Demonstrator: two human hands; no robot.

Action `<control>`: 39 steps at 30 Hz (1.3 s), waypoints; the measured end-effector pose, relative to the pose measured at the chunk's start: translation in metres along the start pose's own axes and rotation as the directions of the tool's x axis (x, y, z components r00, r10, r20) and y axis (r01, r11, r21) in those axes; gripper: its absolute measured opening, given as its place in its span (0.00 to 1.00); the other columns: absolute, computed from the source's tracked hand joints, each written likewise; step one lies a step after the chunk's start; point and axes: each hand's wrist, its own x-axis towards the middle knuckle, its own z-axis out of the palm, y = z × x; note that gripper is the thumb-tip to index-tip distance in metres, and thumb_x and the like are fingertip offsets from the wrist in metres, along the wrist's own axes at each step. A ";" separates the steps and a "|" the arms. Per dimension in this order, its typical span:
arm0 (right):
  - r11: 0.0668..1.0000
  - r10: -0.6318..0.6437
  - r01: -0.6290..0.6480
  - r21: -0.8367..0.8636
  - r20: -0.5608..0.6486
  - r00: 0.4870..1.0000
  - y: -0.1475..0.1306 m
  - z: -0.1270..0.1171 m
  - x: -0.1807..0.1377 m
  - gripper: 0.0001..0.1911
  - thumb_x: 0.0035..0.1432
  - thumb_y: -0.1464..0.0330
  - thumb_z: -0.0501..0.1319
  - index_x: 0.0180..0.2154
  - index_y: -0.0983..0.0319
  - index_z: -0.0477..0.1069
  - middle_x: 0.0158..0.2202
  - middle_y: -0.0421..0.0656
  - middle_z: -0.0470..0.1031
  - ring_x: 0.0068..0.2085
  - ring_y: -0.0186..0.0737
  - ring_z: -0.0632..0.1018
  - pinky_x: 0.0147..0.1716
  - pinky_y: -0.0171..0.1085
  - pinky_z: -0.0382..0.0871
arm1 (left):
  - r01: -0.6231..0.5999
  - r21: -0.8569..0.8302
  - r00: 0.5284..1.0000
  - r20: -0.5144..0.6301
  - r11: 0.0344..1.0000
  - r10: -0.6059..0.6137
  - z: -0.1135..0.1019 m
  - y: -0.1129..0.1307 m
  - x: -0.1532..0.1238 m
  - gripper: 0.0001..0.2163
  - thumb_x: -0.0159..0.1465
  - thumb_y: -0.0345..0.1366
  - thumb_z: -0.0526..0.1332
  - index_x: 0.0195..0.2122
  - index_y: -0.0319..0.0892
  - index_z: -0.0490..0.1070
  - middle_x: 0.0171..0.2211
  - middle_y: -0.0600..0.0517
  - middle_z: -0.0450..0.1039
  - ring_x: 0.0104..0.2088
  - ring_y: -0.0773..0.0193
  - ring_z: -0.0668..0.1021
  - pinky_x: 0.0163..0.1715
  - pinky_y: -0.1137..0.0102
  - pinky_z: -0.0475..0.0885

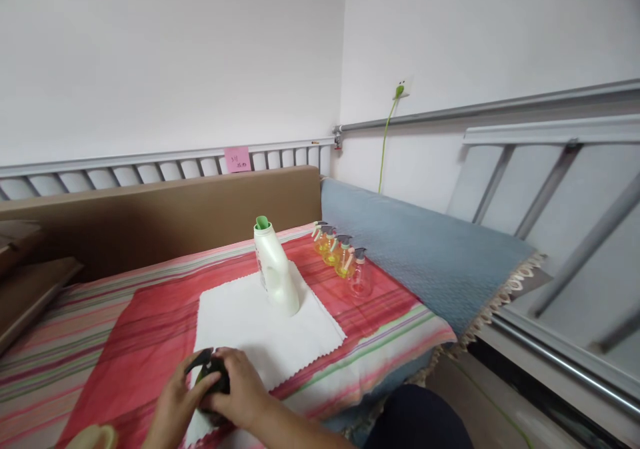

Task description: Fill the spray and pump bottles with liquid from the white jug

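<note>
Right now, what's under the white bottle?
A white cloth, spread on a red striped cover. What is beneath the cover is hidden. Left hand and right hand grip a dark object at the cloth's near edge.

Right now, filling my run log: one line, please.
left hand, right hand: on dark object | white bottle: upright on white cloth

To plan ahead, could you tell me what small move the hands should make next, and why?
Probably steady the dark object with the left hand and twist its top with the right hand: both hands clasp it over the white cloth, and the white bottle stands upright behind.
</note>
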 end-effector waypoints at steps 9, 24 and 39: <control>1.000 -0.020 0.020 -0.003 -0.002 1.000 0.000 -0.001 -0.001 0.32 0.42 0.68 0.69 0.51 0.60 0.65 0.49 0.47 0.71 0.50 0.48 0.71 0.52 0.44 0.64 | 0.007 0.018 0.994 -0.111 1.000 -0.005 0.009 0.014 -0.007 0.25 0.41 0.48 0.69 0.38 0.37 0.73 0.39 0.42 0.78 0.44 0.45 0.77 0.51 0.51 0.67; 0.998 -0.041 0.040 0.052 0.017 0.999 0.014 0.000 -0.002 0.28 0.46 0.70 0.63 0.51 0.61 0.63 0.51 0.49 0.70 0.52 0.50 0.70 0.54 0.51 0.62 | -0.080 -0.139 0.988 0.118 0.987 0.097 -0.001 0.029 -0.018 0.15 0.50 0.33 0.65 0.41 0.41 0.74 0.47 0.45 0.73 0.51 0.54 0.72 0.55 0.60 0.62; 0.997 -0.063 0.062 0.045 0.030 0.998 0.016 0.002 -0.004 0.27 0.48 0.69 0.62 0.52 0.61 0.64 0.51 0.49 0.71 0.53 0.50 0.70 0.54 0.50 0.63 | -0.070 -0.224 0.994 0.060 0.972 0.086 0.005 0.030 -0.016 0.15 0.48 0.34 0.68 0.38 0.43 0.76 0.48 0.46 0.73 0.53 0.52 0.70 0.57 0.58 0.59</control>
